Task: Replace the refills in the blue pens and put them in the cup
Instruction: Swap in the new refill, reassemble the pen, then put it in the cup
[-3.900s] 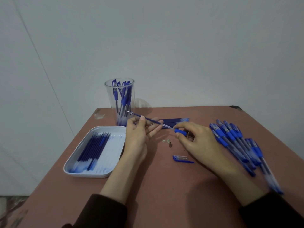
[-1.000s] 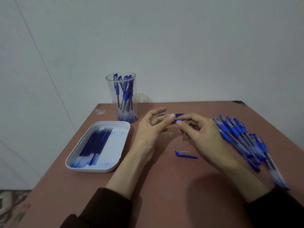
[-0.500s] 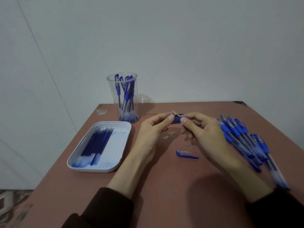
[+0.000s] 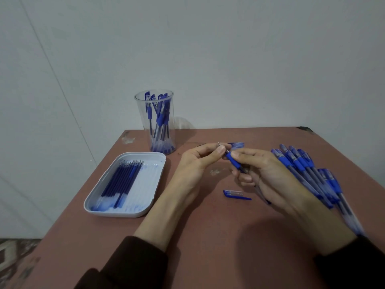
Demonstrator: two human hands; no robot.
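Right grip (image 4: 268, 176), the person's right hand, is clamped on a blue pen (image 4: 234, 161). Thumb and forefinger pinch its blue collar, and the clear barrel runs back under the palm. Left grip (image 4: 193, 165), the left hand, is closed on the same pen at its pointed front end, pinched between thumb and forefinger. The pen is held slantwise over the far middle of the table (image 4: 208, 236), with the two grips almost touching.

A loose blue cap (image 4: 236, 194) lies on the table just under the right grip, on the near side. Some small pale bits (image 4: 214, 172) lie between the two wrists; what they are cannot be told. Behind the fingers a blue item (image 4: 237, 145) lies flat, half hidden.

To the right, a pile of blue pens (image 4: 308, 174) fans out beside the right grip. To the left stands a white tray (image 4: 116, 213) holding a row of dark blue refills (image 4: 123, 180). Beyond the tray, at the table's far edge, a clear cup (image 4: 139, 113) stands upright with capped blue pens in it.
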